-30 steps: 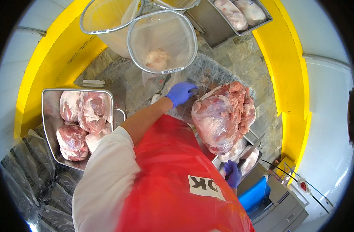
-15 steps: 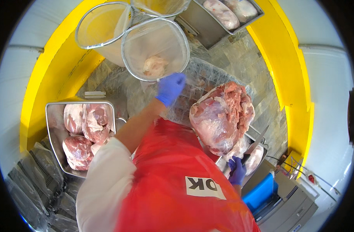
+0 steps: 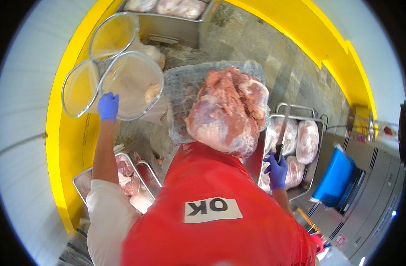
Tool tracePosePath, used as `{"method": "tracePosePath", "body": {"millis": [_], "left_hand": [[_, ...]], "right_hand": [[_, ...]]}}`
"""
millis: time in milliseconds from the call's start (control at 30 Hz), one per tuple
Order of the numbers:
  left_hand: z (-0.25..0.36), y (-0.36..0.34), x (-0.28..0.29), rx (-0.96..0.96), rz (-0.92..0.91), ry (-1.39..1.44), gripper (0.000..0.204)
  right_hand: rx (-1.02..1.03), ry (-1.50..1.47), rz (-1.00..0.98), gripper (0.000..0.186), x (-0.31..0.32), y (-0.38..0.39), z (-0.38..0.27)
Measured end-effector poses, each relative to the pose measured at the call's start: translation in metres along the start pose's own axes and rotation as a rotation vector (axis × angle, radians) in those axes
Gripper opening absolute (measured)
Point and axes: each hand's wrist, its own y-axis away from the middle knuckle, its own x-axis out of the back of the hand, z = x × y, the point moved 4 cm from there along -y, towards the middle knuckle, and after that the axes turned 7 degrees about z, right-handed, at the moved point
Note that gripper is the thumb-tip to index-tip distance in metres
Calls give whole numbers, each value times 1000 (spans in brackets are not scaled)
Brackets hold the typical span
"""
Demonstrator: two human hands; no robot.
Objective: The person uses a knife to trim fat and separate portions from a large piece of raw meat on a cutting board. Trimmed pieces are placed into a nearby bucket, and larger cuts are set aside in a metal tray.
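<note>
My left hand [image 3: 108,107], in a blue glove, is at the near left rim of a hoop-held clear bag [image 3: 132,84]. Its fingers are curled; whatever they may hold is hidden. Pale scraps lie inside that bag. In my gloved right hand [image 3: 276,171] is a knife [image 3: 283,131] by its black handle, blade pointing away from me above a metal tub of wrapped meat. Between my hands, a large raw piece of meat [image 3: 227,117] with a ragged, cut-open face rests on a plastic-covered grid stand [image 3: 178,99], close against my red apron [image 3: 220,186].
Two more hooped bags [image 3: 114,35] adjoin the first. To the right stands a metal tub [image 3: 316,166] of wrapped meat pieces, at the lower left another tub [image 3: 84,181] with raw meat. A third tub [image 3: 167,29] stands at the far side. Grey cabinets [image 3: 367,190] are at right.
My view has turned, shifting the bags leftward in the picture. My left hand has moved from the bag's near right side to its near left rim. The knife remains in my right hand.
</note>
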Motion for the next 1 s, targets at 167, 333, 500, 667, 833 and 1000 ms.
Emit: {"method": "tracePosePath", "body": {"millis": [167,333,500,667,833,1000], "left_hand": [[1,0,-2,-196,310,-123,53],[55,-6,44,-59,62,132,62],[164,47,66,-224,220,418,62],[277,136,73,-317,56,673,68],[324,193,59,-372,21,792,71],[343,207,43,-185,44,884,68]], "right_hand": [[90,147,-33,23,16,12,-10],[268,317,-97,31,50,16,-13],[565,594,-93,35,89,13,-49],[652,735,-126,40,106,-5,-83],[799,942,-236,43,89,-21,-128],[900,1046,-344,40,73,-47,-153]]}}
